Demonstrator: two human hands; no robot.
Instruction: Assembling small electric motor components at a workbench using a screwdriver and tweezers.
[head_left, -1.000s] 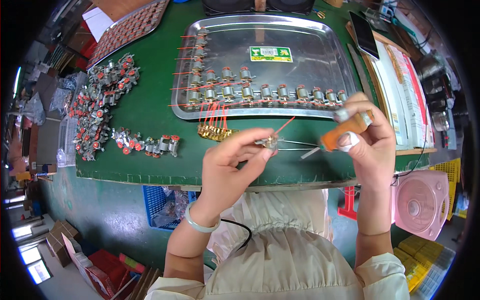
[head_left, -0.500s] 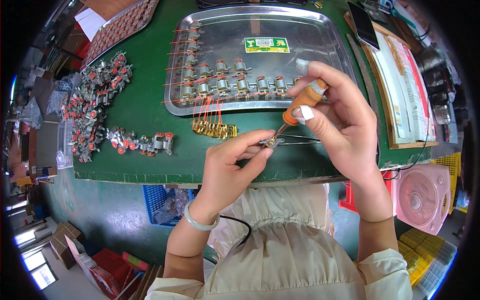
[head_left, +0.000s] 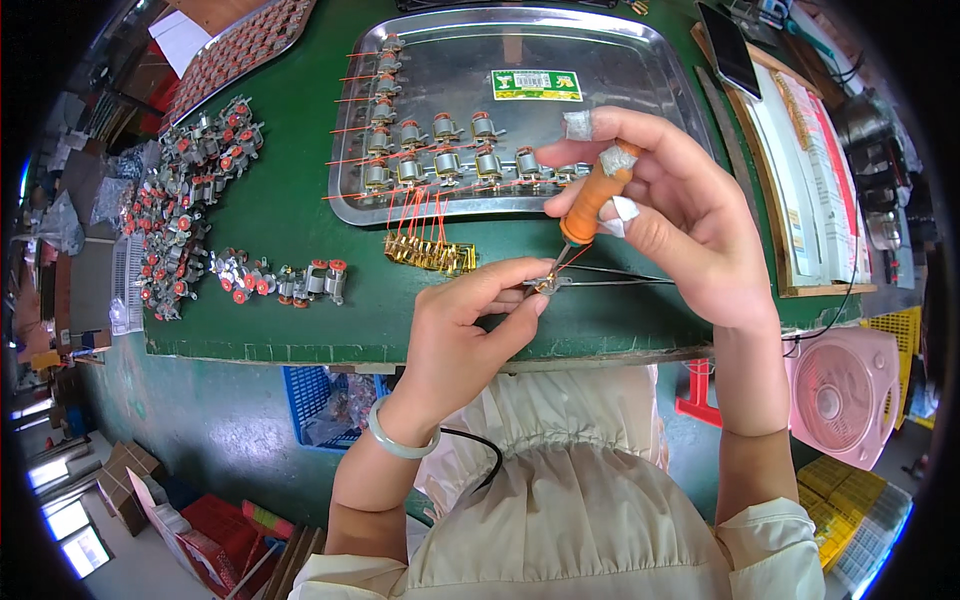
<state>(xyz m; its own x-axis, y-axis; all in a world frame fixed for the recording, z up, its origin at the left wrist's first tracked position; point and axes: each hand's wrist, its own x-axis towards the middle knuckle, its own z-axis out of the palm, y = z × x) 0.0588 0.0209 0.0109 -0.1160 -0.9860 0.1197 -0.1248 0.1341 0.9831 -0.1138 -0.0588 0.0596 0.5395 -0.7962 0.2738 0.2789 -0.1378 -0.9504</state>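
Note:
My left hand (head_left: pixel 465 318) pinches a small metal component (head_left: pixel 544 285) with a brass-coloured piece on it, held just above the table's front edge. Upright over that component, my right hand (head_left: pixel 680 215) holds a screwdriver (head_left: pixel 590 205) with an orange handle and a band of grey tape. Its thin shaft slants down to the component, where the tip is too small to make out. A red wire runs beside the shaft. White and grey tape wraps fingers of my right hand. Thin metal tweezers (head_left: pixel 625 277) lie behind the component, partly hidden by my hands.
A metal tray (head_left: pixel 400 212) at the back holds rows of grey components with red wires. Brass pieces (head_left: pixel 430 254) with red wires lie before it. Heaps of components (head_left: pixel 180 220) sit left. At right are a framed board (head_left: pixel 790 180), a phone (head_left: pixel 728 50) and a pink fan (head_left: pixel 840 400).
My right hand has shifted slightly, and the screwdriver now stands more upright. The red wire shows beside its shaft. My left hand stays nearly still with the component.

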